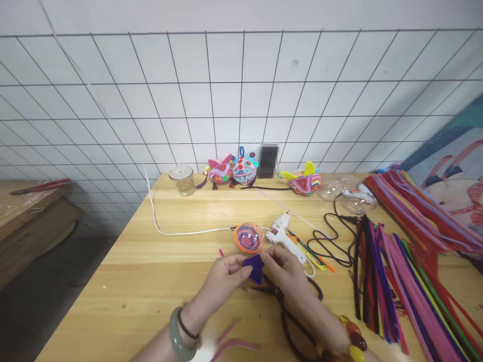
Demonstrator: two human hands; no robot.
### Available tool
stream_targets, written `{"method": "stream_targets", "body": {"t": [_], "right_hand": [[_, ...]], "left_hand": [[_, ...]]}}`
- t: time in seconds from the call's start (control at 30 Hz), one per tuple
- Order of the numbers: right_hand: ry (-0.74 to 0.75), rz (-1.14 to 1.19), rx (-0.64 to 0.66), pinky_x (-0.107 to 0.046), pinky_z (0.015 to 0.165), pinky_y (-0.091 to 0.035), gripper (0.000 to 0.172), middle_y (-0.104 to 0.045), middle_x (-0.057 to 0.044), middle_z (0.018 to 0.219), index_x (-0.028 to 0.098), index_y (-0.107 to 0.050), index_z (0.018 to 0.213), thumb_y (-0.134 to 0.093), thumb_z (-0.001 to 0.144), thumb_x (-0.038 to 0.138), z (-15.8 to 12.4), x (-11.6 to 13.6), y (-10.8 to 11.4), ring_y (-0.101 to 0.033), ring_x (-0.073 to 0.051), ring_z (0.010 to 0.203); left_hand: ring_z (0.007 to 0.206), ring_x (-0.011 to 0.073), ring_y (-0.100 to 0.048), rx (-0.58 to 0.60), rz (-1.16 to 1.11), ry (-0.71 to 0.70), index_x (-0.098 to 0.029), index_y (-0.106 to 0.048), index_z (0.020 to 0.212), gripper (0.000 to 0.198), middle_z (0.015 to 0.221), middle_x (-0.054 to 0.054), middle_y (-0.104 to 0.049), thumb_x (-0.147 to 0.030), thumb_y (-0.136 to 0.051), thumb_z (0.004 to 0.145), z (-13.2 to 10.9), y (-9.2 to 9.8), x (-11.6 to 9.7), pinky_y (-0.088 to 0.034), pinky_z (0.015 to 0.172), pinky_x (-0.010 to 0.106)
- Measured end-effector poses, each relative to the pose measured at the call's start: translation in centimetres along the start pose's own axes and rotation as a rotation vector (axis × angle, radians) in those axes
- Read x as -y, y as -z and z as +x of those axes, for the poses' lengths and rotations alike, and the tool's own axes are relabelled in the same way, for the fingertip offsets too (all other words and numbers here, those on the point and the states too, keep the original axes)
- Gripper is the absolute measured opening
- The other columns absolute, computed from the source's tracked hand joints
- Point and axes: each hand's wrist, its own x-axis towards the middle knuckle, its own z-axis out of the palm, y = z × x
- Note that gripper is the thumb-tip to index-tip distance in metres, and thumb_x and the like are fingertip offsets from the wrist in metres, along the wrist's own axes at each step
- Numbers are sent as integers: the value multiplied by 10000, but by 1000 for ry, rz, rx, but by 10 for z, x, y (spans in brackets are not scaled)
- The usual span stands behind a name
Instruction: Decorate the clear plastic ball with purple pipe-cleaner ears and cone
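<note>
A small purple fuzzy piece (255, 269) is pinched between both hands above the wooden table. My left hand (231, 271) grips its left side with thumb and fingers. The upper right corner is held by the fingertips of my right hand (281, 266). Black-handled scissors (279, 296) lie on the table, partly hidden beneath my right hand. Just beyond the hands rests a clear round shell (249, 238) with an orange rim and coloured coils. Right of it lies a white glue gun (284, 236). Pink strips (236, 345) lie near the front edge.
Bundles of coloured fuzzy stems (400, 281) cover the right side. At the back stand a glass cup (183, 181), two decorated faces (244, 171), another coloured figure (306, 183) and clear shells (356, 198). A black cord (332, 241) and a white cord (184, 233) cross the table (132, 271).
</note>
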Motion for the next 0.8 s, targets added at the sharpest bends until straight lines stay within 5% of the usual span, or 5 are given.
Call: {"method": "stream_targets", "body": {"t": [0.2, 0.53, 0.8], "right_hand": [[-54, 93, 69, -219, 494, -350, 370, -460, 36, 562, 155, -545, 636, -521, 812, 479, -1, 3, -1, -423, -107, 523], [-54, 97, 102, -218, 469, -295, 367, -409, 46, 546, 159, -525, 618, -510, 823, 464, 0, 2, -4, -373, -102, 507], [-50, 111, 91, -215, 447, -252, 375, -368, 51, 541, 171, -480, 590, -507, 828, 460, -3, -1, -3, -322, -95, 501]], "left_hand": [[548, 145, -644, -34, -19, -51, -155, -608, 996, 368, 670, 51, -717, -323, -709, 685, -1, -3, -3, -501, 541, 240], [556, 133, -637, -94, -56, -84, -152, -661, 792, 252, 670, 41, -723, -337, -740, 640, -2, -7, -5, -505, 569, 241], [581, 146, -643, -98, -25, -96, -138, -663, 842, 302, 692, 49, -727, -352, -734, 642, -1, -6, -7, -506, 601, 259]]}}
